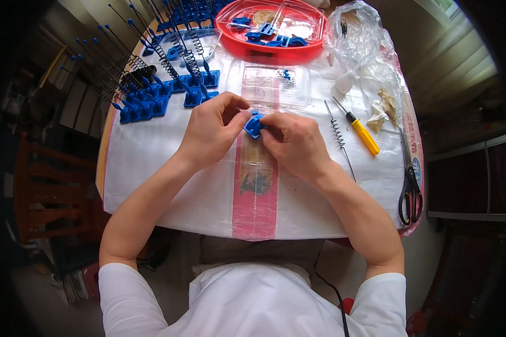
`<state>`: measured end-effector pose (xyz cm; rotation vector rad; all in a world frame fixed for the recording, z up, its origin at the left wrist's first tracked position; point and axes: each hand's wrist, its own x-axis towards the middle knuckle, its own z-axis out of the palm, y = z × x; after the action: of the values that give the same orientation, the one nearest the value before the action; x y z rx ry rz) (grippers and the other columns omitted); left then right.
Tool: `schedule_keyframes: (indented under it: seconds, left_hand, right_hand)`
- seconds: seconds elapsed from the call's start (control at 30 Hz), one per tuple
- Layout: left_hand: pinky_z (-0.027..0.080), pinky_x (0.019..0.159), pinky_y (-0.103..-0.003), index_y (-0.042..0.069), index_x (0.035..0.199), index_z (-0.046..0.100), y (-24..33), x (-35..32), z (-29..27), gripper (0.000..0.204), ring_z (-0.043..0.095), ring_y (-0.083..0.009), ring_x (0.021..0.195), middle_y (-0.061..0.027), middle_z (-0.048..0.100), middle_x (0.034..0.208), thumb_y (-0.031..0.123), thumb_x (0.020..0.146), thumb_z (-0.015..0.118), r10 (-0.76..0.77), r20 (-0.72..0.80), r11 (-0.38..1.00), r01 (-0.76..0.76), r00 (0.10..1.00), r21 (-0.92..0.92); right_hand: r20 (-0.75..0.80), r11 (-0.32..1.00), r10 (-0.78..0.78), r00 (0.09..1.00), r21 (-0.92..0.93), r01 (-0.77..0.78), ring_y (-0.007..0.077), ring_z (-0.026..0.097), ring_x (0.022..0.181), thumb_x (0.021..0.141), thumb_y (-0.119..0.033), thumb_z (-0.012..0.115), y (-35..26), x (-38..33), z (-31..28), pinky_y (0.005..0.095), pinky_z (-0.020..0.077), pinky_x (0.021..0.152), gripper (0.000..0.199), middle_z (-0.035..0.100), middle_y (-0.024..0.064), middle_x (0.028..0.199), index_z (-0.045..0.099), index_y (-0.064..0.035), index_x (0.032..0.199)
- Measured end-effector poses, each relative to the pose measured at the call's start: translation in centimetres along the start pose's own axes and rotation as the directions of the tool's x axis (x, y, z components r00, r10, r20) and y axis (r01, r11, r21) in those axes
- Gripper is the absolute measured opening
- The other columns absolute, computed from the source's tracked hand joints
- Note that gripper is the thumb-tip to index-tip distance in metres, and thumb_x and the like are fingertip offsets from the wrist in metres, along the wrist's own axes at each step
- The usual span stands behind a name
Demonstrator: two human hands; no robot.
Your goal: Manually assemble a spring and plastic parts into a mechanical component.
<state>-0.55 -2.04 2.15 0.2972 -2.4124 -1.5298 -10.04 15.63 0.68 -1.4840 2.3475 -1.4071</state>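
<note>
Between my two hands, over the pink stripe of the table cover, is a small blue plastic piece with a squarish base (253,126). My right hand (299,141) pinches its right side with thumb and fingers. At its upper left, my left hand (215,126) has its fingers curled and thumb near the piece; whatever lies between those fingertips is too small to make out. Beyond my hands sits a shallow clear plastic box (247,92) with small white and blue bits (286,77) in it. To the right lies a metal rod with a coiled spring section (338,135).
Rows of blue bases with upright springs and rods (146,102) crowd the far left. A red tray (230,49) with blue parts stands at the back. On the right are a yellow-handled screwdriver (365,136), black scissors (410,194) and a clear plastic bag (362,33).
</note>
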Motion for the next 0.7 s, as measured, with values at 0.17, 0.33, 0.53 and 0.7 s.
schedule_keyframes:
  seconds: [0.17, 0.33, 0.53, 0.7]
  left_hand:
    - [0.052, 0.079, -0.023, -0.002, 0.110, 0.064, -0.3, -0.3, 0.3, 0.016, 0.064, -0.0091, 0.087, -0.0048, 0.069, 0.098, 0.001, 0.095, 0.061, 0.022, 0.070, 1.000, -0.024, 0.997, 0.017]
    - [0.054, 0.074, -0.030, -0.004, 0.107, 0.065, -1.2, -0.6, 0.5, 0.017, 0.067, -0.0195, 0.082, -0.0119, 0.068, 0.095, -0.001, 0.092, 0.061, 0.168, 0.037, 0.985, -0.169, 0.985, 0.036]
    - [0.054, 0.064, -0.028, -0.001, 0.107, 0.062, -1.5, -1.3, 0.5, 0.014, 0.066, -0.0159, 0.073, -0.0095, 0.066, 0.089, -0.004, 0.095, 0.057, 0.344, 0.012, 0.920, -0.340, 0.939, 0.192]
    - [0.054, 0.065, -0.030, -0.002, 0.107, 0.061, -1.4, -1.3, 0.2, 0.014, 0.069, -0.0201, 0.076, -0.0131, 0.067, 0.090, -0.003, 0.095, 0.057, 0.377, 0.010, 0.903, -0.370, 0.926, 0.216]
  right_hand:
    - [0.065, 0.999, -0.025, 0.998, -0.022, 0.026, 0.0353, 0.067, 0.076, 0.081, -0.011, 0.072, 0.2, -0.1, -0.1, 0.0424, 0.0532, 0.069, 0.013, 0.068, 0.0170, 0.083, 0.066, -0.0037, 0.090]
    - [0.108, 0.997, -0.067, 0.992, -0.038, 0.071, 0.0291, 0.067, 0.073, 0.080, -0.006, 0.075, 0.0, -0.1, -0.3, 0.0367, 0.0533, 0.066, 0.013, 0.068, 0.0127, 0.082, 0.068, -0.0042, 0.091]
    - [0.153, 0.990, -0.081, 0.985, -0.103, 0.098, 0.0341, 0.065, 0.078, 0.082, -0.006, 0.069, -0.1, -0.2, -0.5, 0.0421, 0.0525, 0.070, 0.011, 0.063, 0.0130, 0.085, 0.063, -0.0056, 0.091]
    - [0.059, 0.963, -0.212, 0.975, -0.157, 0.219, 0.0301, 0.063, 0.077, 0.080, -0.007, 0.073, 0.3, 0.1, 0.0, 0.0401, 0.0519, 0.069, 0.014, 0.060, 0.0091, 0.084, 0.061, -0.0064, 0.088]
